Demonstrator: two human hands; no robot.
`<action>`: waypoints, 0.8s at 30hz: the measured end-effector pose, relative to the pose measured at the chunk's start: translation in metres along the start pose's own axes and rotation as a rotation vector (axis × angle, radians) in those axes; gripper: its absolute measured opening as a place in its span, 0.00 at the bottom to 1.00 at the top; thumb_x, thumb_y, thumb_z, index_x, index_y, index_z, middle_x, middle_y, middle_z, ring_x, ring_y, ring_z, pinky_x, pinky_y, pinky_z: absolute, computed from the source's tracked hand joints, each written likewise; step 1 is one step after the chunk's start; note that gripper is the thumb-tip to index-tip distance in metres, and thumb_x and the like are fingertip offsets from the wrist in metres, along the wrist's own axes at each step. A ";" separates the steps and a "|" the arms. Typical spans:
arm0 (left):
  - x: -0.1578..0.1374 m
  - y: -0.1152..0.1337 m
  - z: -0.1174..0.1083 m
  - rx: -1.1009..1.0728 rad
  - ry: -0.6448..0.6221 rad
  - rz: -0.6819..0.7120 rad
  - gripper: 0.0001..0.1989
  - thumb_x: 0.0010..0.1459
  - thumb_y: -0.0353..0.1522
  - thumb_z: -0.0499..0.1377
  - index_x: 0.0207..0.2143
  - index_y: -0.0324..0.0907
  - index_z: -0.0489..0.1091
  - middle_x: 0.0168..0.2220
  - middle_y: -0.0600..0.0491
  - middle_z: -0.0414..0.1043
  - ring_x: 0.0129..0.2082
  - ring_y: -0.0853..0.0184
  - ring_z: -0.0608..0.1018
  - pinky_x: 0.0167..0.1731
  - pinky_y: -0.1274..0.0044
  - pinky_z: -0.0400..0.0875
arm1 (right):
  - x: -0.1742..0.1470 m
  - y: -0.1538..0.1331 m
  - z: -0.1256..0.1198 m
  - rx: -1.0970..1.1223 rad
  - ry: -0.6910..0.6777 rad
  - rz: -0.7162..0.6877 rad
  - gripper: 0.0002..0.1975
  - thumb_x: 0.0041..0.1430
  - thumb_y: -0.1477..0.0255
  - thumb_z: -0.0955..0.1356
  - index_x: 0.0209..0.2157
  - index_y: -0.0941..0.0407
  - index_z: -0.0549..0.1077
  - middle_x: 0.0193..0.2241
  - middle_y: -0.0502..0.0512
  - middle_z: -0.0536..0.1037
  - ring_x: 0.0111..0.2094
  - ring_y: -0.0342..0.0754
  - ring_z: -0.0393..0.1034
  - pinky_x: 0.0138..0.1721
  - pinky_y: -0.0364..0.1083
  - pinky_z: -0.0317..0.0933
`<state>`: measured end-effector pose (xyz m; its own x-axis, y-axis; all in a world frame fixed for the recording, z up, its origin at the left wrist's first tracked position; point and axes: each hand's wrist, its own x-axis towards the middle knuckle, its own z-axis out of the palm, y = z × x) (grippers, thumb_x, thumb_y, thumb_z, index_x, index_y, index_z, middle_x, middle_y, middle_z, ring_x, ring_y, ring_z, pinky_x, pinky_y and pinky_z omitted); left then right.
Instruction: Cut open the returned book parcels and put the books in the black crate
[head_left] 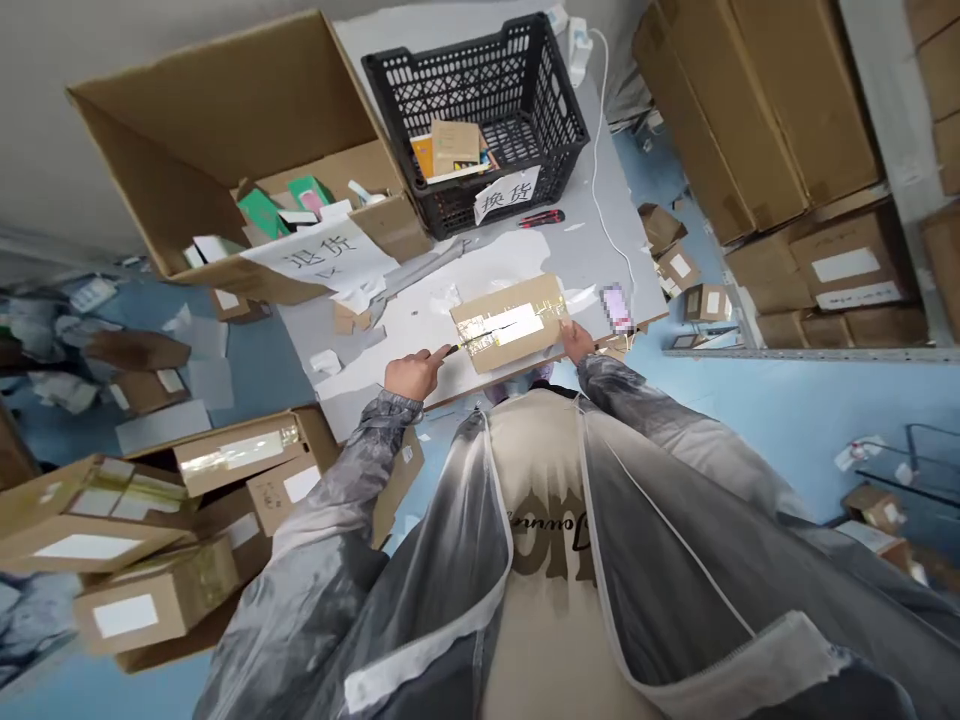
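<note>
A taped cardboard box (517, 350) with a white label lies on the table in front of me. A thin dark slit runs across its label and tape. My left hand (412, 376) is closed around a box cutter (452, 350), whose slim dark end points at the box's left end; the rest of the tool is hidden in the fingers. At the opposite end, my right hand (577, 341) grips the box's near right corner.
Behind the box stand a black plastic crate (480, 95) and a large open carton (247, 110). A red-and-black utility knife (541, 218) and a phone (616, 307) lie on the table (637, 275). Boxes (135, 600) are piled at lower left; a shelf of cartons (840, 250) stands right.
</note>
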<state>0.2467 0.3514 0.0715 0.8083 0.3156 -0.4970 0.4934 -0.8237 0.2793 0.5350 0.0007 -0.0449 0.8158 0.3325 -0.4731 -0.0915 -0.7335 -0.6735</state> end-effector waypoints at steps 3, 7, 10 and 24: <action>-0.008 0.000 0.015 -0.139 0.048 -0.032 0.30 0.86 0.42 0.54 0.83 0.57 0.77 0.58 0.35 0.83 0.55 0.39 0.85 0.52 0.61 0.72 | -0.004 -0.012 -0.005 -0.091 0.079 0.055 0.36 0.85 0.50 0.63 0.73 0.62 0.81 0.71 0.77 0.84 0.76 0.69 0.76 0.85 0.64 0.63; -0.014 0.015 0.039 -0.226 0.121 -0.069 0.31 0.87 0.40 0.52 0.85 0.56 0.74 0.60 0.33 0.81 0.61 0.37 0.81 0.55 0.60 0.73 | -0.007 -0.038 -0.004 -0.321 0.190 -0.199 0.41 0.81 0.56 0.67 0.86 0.62 0.68 0.90 0.77 0.56 0.93 0.75 0.40 0.92 0.77 0.30; -0.018 0.028 0.053 -0.265 0.165 -0.098 0.32 0.87 0.40 0.51 0.85 0.55 0.74 0.61 0.33 0.80 0.62 0.37 0.80 0.55 0.59 0.73 | 0.001 -0.071 0.011 -0.501 -0.020 -0.541 0.43 0.78 0.60 0.71 0.88 0.55 0.67 0.92 0.68 0.54 0.94 0.75 0.29 0.89 0.84 0.21; 0.009 0.014 0.119 -0.899 0.343 -0.136 0.34 0.83 0.56 0.58 0.76 0.49 0.86 0.51 0.48 0.94 0.54 0.47 0.92 0.59 0.66 0.85 | 0.021 -0.160 0.045 -1.100 -0.286 -0.859 0.42 0.88 0.56 0.69 0.90 0.65 0.63 0.89 0.79 0.58 0.89 0.81 0.49 0.88 0.83 0.38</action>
<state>0.2230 0.2863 -0.0271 0.7059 0.6187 -0.3447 0.5354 -0.1476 0.8316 0.5405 0.1518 0.0274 0.2364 0.9117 -0.3359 0.9553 -0.2813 -0.0912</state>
